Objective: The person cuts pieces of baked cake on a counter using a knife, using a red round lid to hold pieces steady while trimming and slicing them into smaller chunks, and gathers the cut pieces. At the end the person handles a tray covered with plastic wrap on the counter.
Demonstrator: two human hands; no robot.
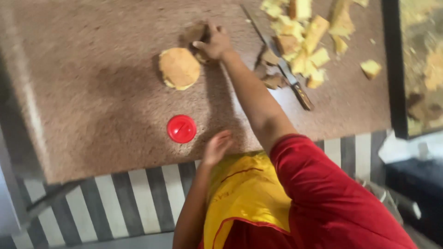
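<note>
My right hand [213, 44] reaches far across the brown countertop [92, 101] and grips a brown piece of cake crust [194, 33]. Just left of it lies a round yellow cake layer [179, 68]. My left hand [216, 146] hovers at the counter's near edge, fingers loosely apart and holding nothing, beside a round red lid [182, 128]. A knife [281, 64] with a wooden handle lies to the right of my right forearm.
Several yellow cake chunks [304, 41] and brown crust scraps [270, 69] are piled at the far right of the counter. A dark-framed tray [392, 69] stands at the right edge. A striped floor mat [115, 203] lies below the counter.
</note>
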